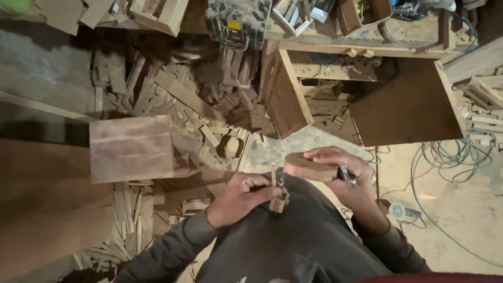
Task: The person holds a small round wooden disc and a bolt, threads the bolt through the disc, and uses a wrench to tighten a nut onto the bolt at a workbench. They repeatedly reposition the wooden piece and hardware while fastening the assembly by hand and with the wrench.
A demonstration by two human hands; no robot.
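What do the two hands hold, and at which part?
The right hand grips a rounded wooden piece by its edge. The left hand pinches a small wooden part; exact hold unclear.

Woodworking shop — offcuts (173,99) littering floor, cluttered workbench (335,44), open drawer (285,94), cables (450,157)

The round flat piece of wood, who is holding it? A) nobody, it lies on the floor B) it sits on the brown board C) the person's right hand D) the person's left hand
C: the right hand wraps over the round wooden piece and holds it above the lap, while the left hand grips a small wooden part with a thin rod.
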